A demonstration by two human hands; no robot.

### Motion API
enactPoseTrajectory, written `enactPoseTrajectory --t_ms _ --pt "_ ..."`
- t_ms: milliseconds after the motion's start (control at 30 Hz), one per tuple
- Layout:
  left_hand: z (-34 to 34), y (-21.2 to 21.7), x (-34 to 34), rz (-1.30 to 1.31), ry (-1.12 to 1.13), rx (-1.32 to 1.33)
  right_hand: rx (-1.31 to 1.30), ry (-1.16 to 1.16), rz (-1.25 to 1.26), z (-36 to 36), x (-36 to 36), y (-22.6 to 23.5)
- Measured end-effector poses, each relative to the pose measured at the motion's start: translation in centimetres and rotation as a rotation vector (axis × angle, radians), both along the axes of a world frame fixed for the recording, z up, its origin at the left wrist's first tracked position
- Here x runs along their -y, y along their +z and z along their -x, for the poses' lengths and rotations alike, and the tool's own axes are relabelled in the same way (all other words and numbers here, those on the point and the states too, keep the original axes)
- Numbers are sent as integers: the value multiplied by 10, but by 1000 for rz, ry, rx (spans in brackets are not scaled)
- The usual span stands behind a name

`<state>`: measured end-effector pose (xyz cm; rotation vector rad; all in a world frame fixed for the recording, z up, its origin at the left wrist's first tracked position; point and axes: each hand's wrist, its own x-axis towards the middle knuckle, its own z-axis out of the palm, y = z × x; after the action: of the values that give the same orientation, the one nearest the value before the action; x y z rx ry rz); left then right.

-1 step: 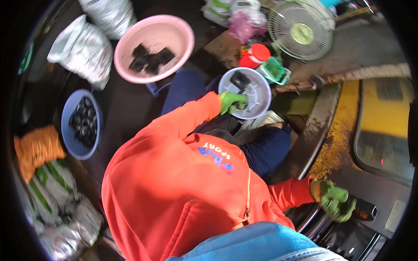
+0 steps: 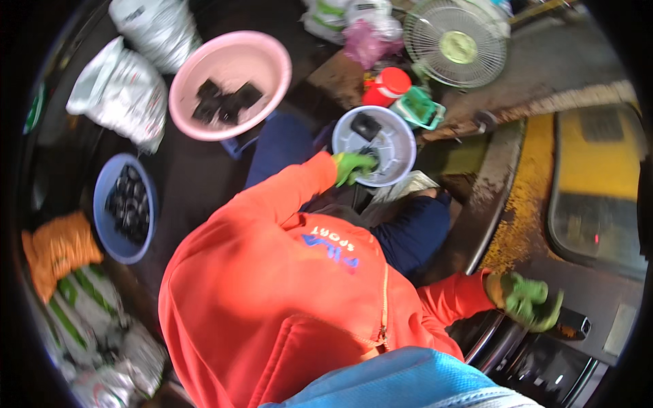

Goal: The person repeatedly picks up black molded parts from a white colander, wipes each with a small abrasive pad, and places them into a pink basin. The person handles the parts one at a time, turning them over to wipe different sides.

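Left hand (image 2: pixel 350 168): green glove, fingers curled at the near-left edge of the light purple basin (image 2: pixel 400 144), right up by some small dark bits (image 2: pixel 370 156); honestly can't tell if they're gripping any of it
Black piece (image 2: pixel 366 126): sitting in that same basin, just beyond the left fingers and apart from them
Right hand (image 2: pixel 522 299): also green glove, well off to the right of the left fingers; its own fingers are half curled with a gap showing, just beside a dark fitting (image 2: pixel 574 326)
Yellow panel (image 2: pixel 527 194): pretty worn paint, beyond the right fingers
Pink tub (image 2: pixel 272 68): beyond and left of the left fingers, black chunks (image 2: pixel 228 103) piled inside
Blue tub (image 2: pixel 103 214): way out left of the left fingers, loaded with shiny black lumps (image 2: pixel 129 204)
Fan (image 2: pixel 457 47): beyond and right of the left fingers, past a red container (image 2: pixel 392 82) and a green basket (image 2: pixel 422 107)
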<state>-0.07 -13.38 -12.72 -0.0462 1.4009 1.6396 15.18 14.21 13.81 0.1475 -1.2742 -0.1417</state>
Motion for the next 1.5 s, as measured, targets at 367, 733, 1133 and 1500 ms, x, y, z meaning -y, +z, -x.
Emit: enactPoseTrajectory --t_ms 367,733,1133,1500 --pt "20 -141 -10 643 -998 -884 381 -409 -41 -52 -52 62" --pt "20 -152 -12 649 -1008 -820 448 -468 -3 -140 -22 51" --pt "29 -167 1 555 -933 -635 430 -418 61 -162 -11 50" --pt "31 -175 0 620 -894 -526 347 -183 -45 -158 -22 57"
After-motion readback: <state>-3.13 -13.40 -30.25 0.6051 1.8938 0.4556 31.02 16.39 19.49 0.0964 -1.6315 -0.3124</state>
